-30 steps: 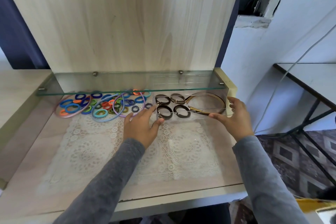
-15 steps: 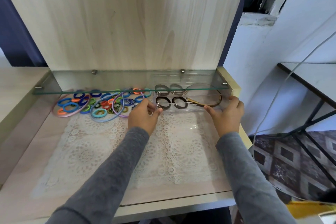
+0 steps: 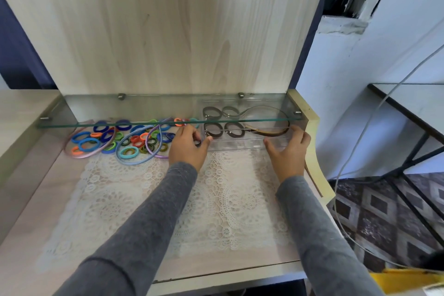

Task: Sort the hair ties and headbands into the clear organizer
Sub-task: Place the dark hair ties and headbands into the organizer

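Clear organizer [image 3: 240, 145], likely light, stiff, slick plastic, sits past the lace mat [image 3: 216, 204] at the worktop's [image 3: 40, 204] back right. It is best taken by its ends, where the left grip [image 3: 187, 148] and right grip [image 3: 289, 151] clasp it. Loose hair ties [image 3: 125, 138] crowd its left. The glass shelf [image 3: 156, 124] overhangs, limiting lift.
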